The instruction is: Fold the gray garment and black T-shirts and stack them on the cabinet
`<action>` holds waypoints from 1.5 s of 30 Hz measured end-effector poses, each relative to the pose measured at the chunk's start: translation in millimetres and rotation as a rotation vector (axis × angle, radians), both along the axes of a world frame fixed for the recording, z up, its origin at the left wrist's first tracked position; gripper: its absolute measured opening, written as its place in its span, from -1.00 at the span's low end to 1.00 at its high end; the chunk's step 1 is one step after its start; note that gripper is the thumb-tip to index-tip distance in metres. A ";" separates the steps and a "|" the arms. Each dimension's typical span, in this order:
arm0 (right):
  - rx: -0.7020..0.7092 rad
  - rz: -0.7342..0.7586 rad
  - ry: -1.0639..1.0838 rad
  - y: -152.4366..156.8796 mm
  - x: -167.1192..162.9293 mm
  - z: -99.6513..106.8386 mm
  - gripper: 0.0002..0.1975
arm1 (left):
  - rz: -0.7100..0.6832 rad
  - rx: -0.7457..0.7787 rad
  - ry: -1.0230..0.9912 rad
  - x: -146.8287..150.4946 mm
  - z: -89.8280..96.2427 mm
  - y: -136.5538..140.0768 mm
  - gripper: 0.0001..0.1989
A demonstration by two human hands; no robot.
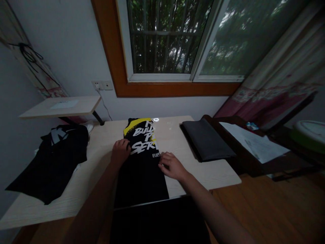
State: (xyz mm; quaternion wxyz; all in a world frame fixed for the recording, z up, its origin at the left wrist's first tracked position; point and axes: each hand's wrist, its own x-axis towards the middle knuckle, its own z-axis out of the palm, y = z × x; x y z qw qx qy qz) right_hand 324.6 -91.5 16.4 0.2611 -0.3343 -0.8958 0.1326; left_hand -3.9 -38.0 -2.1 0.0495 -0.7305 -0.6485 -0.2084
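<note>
A black shirt (142, 179) with white lettering and a yellow patch lies on the table in front of me, folded lengthwise into a narrow strip. Its far end points toward the window and its near end reaches the table's front edge. On the shirt's left edge, beside the lettering, my left hand (121, 152) rests with its fingers curled over the fabric. My right hand (173, 166) is at the right edge, slightly nearer to me, thumb and fingertips closed on the cloth by the small print. The undersides of both hands are hidden.
Another black garment (61, 159) lies crumpled on the left of the pale table (99, 135), near a small raised shelf (63, 105). A flat dark folder-like item (208, 139) lies at the right. Beyond it, papers (251, 140) cover a dark surface. A window stands behind.
</note>
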 end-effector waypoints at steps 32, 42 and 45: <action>0.051 -0.032 -0.061 27.1 -24.1 -4.3 -0.65 | -0.244 -0.101 -0.045 -19.5 13.9 -48.6 -0.54; 0.088 0.078 -0.192 -3.0 -21.8 -1.8 -0.64 | -0.318 -0.177 -0.183 -27.2 5.8 -56.6 -0.48; 0.080 0.085 -0.239 -5.8 -24.4 -1.6 -0.67 | -0.331 -0.078 -0.129 -25.3 5.6 -57.2 -0.51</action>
